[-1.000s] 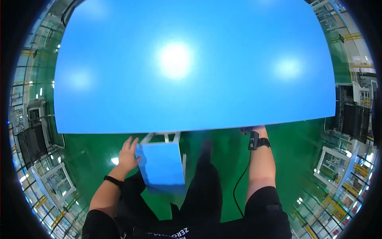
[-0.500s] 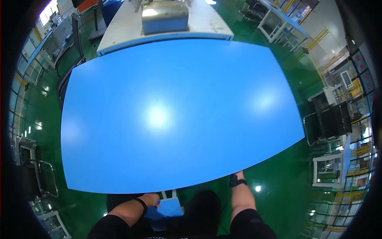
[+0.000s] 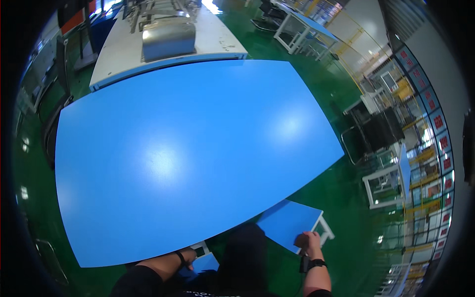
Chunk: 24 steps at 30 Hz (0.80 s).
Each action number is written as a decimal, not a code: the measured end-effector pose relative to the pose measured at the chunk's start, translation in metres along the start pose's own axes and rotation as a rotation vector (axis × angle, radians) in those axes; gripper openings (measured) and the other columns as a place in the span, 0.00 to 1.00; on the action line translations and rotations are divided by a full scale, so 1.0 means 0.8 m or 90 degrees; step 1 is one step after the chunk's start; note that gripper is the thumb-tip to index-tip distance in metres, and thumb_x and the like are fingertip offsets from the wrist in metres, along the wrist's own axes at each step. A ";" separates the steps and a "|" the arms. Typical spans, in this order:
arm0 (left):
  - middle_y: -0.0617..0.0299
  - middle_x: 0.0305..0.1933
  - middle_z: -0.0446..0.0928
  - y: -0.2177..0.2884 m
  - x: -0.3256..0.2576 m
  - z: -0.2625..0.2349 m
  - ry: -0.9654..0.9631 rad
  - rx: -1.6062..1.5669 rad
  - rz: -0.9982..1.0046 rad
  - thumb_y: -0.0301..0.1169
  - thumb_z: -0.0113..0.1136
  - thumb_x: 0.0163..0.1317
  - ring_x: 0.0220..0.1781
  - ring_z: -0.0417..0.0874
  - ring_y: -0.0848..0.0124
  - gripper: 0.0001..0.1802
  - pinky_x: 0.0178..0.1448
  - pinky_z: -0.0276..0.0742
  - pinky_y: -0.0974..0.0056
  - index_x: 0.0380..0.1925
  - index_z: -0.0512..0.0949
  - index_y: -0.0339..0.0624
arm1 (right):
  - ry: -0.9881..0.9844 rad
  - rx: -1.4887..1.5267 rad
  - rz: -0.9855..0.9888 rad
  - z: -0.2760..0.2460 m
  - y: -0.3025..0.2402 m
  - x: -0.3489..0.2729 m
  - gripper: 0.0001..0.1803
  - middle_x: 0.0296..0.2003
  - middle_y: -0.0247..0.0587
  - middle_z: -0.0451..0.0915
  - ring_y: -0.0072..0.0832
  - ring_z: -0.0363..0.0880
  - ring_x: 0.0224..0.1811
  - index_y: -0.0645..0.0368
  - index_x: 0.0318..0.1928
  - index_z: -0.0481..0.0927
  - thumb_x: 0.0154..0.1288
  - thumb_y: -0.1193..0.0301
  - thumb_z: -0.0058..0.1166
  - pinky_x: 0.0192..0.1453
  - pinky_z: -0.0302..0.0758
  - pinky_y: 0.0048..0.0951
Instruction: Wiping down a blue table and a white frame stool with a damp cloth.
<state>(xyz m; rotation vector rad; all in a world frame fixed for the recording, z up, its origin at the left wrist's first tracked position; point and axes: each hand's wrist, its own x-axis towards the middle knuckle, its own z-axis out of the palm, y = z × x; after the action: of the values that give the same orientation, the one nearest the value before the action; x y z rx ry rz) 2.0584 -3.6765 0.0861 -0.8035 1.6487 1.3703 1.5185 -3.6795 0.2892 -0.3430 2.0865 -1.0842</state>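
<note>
Down at the right, my right hand [image 3: 313, 240] is closed on a small dark brown object [image 3: 301, 241], whose kind I cannot make out. It is at the near right edge of a blue stool top [image 3: 289, 222] with white legs, partly under the table. My left hand [image 3: 188, 255] is beneath the near edge of the big blue table [image 3: 198, 128], close to another blue board [image 3: 205, 263] with a white frame. Its fingers are mostly hidden, and whether it grips anything does not show. A black band circles each wrist.
A white bench [image 3: 217, 37] with a metal-covered box [image 3: 168, 39] stands against the table's far side. Black chairs [image 3: 381, 128] are at the right and left. A smaller blue table [image 3: 309, 25] stands at the far right, on green floor.
The view has turned right. My right hand, before hidden under the table edge, is now out in sight with the brown object, beside a stool that did not show earlier.
</note>
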 end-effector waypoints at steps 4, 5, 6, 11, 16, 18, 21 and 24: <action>0.51 0.50 0.87 -0.009 0.018 0.005 -0.046 0.036 -0.015 0.52 0.82 0.47 0.56 0.86 0.52 0.33 0.58 0.79 0.50 0.50 0.86 0.47 | 0.144 -0.151 -0.152 -0.118 0.034 -0.040 0.16 0.29 0.40 0.79 0.31 0.78 0.32 0.62 0.33 0.76 0.47 0.70 0.70 0.36 0.77 0.37; 0.51 0.50 0.87 -0.009 0.026 -0.003 -0.046 0.039 -0.017 0.52 0.82 0.46 0.56 0.86 0.52 0.33 0.58 0.79 0.50 0.50 0.86 0.47 | 0.178 -0.221 -0.189 -0.147 0.038 -0.040 0.16 0.28 0.40 0.79 0.30 0.78 0.31 0.62 0.32 0.75 0.46 0.70 0.70 0.36 0.76 0.36; 0.51 0.50 0.87 -0.006 0.029 -0.009 -0.036 0.047 -0.018 0.52 0.82 0.46 0.56 0.86 0.52 0.33 0.58 0.79 0.50 0.50 0.86 0.47 | 0.196 -0.250 -0.185 -0.167 0.029 -0.049 0.17 0.28 0.40 0.78 0.30 0.77 0.31 0.62 0.31 0.75 0.46 0.70 0.70 0.36 0.76 0.36; 0.49 0.41 0.87 0.068 -0.018 -0.079 0.069 0.374 0.121 0.59 0.65 0.62 0.46 0.88 0.50 0.29 0.50 0.82 0.47 0.35 0.89 0.41 | 0.159 -0.176 -0.176 -0.274 -0.065 -0.134 0.14 0.28 0.39 0.80 0.28 0.77 0.31 0.62 0.31 0.76 0.46 0.72 0.68 0.35 0.74 0.34; 0.48 0.50 0.85 0.239 -0.206 -0.137 0.502 0.136 0.401 0.51 0.58 0.70 0.53 0.85 0.49 0.24 0.57 0.81 0.50 0.55 0.82 0.47 | 0.073 -0.017 -0.302 -0.293 -0.156 -0.295 0.12 0.32 0.37 0.81 0.26 0.79 0.34 0.62 0.35 0.78 0.49 0.73 0.64 0.42 0.76 0.29; 0.42 0.61 0.78 0.305 -0.253 -0.134 0.541 0.045 0.447 0.53 0.60 0.70 0.63 0.81 0.49 0.35 0.65 0.77 0.54 0.67 0.70 0.40 | 0.040 0.029 -0.343 -0.304 -0.165 -0.344 0.20 0.38 0.41 0.83 0.28 0.81 0.40 0.66 0.44 0.80 0.50 0.70 0.62 0.48 0.78 0.29; 0.37 0.77 0.62 0.371 -0.315 -0.111 0.500 -0.154 0.544 0.52 0.65 0.69 0.75 0.70 0.51 0.52 0.77 0.66 0.55 0.79 0.48 0.35 | -0.053 0.173 -0.430 -0.266 -0.185 -0.430 0.29 0.43 0.45 0.83 0.31 0.82 0.44 0.70 0.53 0.78 0.49 0.68 0.62 0.52 0.78 0.30; 0.52 0.75 0.63 0.395 -0.346 -0.102 0.478 -0.265 0.813 0.35 0.70 0.68 0.75 0.64 0.64 0.49 0.78 0.62 0.54 0.79 0.48 0.38 | -0.085 0.258 -0.464 -0.249 -0.183 -0.466 0.36 0.48 0.48 0.81 0.37 0.82 0.48 0.73 0.59 0.73 0.46 0.70 0.61 0.56 0.78 0.35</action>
<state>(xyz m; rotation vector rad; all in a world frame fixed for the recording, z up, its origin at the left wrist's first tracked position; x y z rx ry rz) 1.8933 -3.7011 0.4800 -0.4477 2.7268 2.5383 1.6158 -3.4513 0.6618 -0.9820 1.5860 -1.8050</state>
